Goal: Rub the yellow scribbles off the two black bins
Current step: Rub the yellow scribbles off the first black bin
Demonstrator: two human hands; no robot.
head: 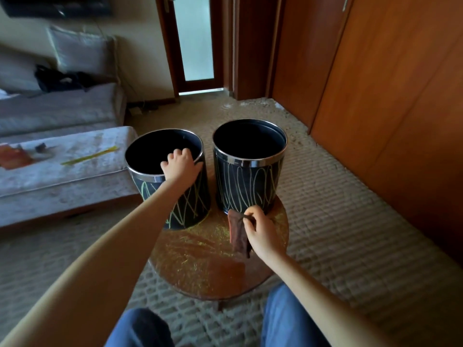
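Gripping left bin's rim (164,175), cloth (238,231) seemingly pinched.

a small round wooden table (200,266) stands on a ribbed beige carpet (338,221); its top carries faint yellowish streaks. at left, a pale upholstered bench (62,171) bears a yellow strip (90,155), an orange-red item (15,157) and a small dark object (41,147), too blurred to identify. behind it lies a grey sofa (57,108) with a light cushion (80,51) upright against the wall and a dark bundle (60,80) on the seat. a dark-framed door with a frosted glass panel (195,38) occupies the far wall. wooden wardrobe panels (388,83) fill the right side. a dark screen (55,6) hangs at upper left.
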